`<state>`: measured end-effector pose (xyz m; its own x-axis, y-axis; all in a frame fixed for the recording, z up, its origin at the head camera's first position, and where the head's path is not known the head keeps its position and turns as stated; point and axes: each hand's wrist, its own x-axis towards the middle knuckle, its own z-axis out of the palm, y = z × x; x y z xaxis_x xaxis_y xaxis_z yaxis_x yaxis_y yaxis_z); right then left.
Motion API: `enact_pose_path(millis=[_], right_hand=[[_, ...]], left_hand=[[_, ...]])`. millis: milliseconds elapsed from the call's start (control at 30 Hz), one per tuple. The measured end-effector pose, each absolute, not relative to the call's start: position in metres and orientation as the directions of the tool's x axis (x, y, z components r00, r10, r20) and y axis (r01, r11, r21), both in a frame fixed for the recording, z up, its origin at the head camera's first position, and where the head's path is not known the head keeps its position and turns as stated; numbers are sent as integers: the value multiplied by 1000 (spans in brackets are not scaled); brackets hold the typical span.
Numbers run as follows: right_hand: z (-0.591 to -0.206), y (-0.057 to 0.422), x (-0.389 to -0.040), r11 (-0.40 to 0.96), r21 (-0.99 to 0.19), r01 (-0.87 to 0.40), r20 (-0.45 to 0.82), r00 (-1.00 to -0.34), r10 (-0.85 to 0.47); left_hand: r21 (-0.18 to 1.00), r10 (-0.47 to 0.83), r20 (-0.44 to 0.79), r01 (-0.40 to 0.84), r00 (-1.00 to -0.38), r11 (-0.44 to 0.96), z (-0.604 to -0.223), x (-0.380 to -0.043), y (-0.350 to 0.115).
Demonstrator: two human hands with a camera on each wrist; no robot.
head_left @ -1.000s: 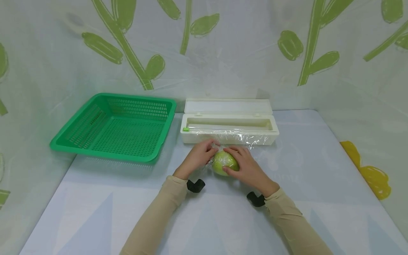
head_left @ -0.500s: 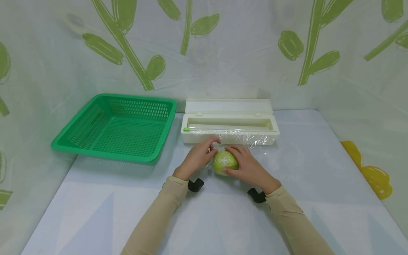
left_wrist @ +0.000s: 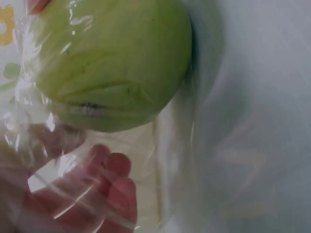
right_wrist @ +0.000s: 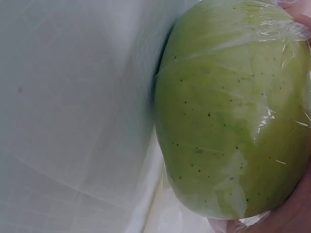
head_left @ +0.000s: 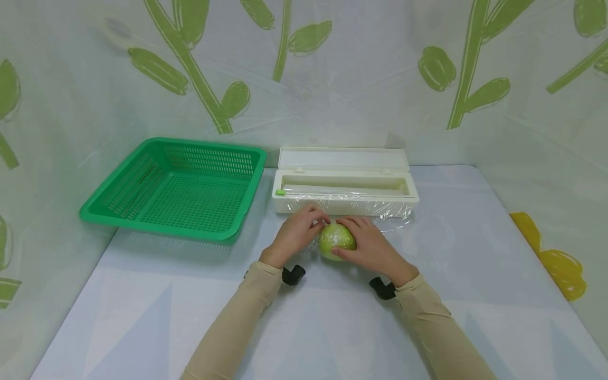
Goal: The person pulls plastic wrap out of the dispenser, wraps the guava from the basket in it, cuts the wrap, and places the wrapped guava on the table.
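A round, pale green fruit [head_left: 336, 241] with small dark specks sits on the table, wrapped in clear cling film [left_wrist: 77, 22]. My right hand [head_left: 375, 250] grips its right side, thumb toward me and fingers over the far top. To its left, my left hand [head_left: 300, 232] has curled fingers at loose film beside the fruit. The left wrist view shows those fingers [left_wrist: 121, 194] through wrinkled film, with the exact pinch hard to make out. Film lies smooth over most of the fruit [right_wrist: 223, 126] in the right wrist view, bunching near its upper right.
Behind the hands stands a white cling film dispenser box [head_left: 345, 205], lid raised, roll inside, film hanging over its front. A green plastic basket [head_left: 223, 232] stands at the back left. The pale table [head_left: 304, 327] meets a leaf-printed curtain [head_left: 361, 79] at the back.
My left hand's fingertips have closed in toward the top of the fruit. The right hand keeps its grip, and the fruit has hardly moved.
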<state>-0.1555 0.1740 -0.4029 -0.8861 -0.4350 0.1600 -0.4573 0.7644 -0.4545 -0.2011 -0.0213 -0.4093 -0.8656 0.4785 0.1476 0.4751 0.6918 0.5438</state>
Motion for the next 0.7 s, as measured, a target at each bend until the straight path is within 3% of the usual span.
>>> enact_pose_path(millis=[233, 700], right_hand=[[-405, 175, -157, 762, -484, -431, 143, -898, -417], [-409, 177, -157, 742, -565, -360, 141, -929, -343]], left_hand=[[538, 505, 105, 476, -857, 695, -408, -202, -25], [703, 582, -27, 398, -813, 589, -405, -204, -35]])
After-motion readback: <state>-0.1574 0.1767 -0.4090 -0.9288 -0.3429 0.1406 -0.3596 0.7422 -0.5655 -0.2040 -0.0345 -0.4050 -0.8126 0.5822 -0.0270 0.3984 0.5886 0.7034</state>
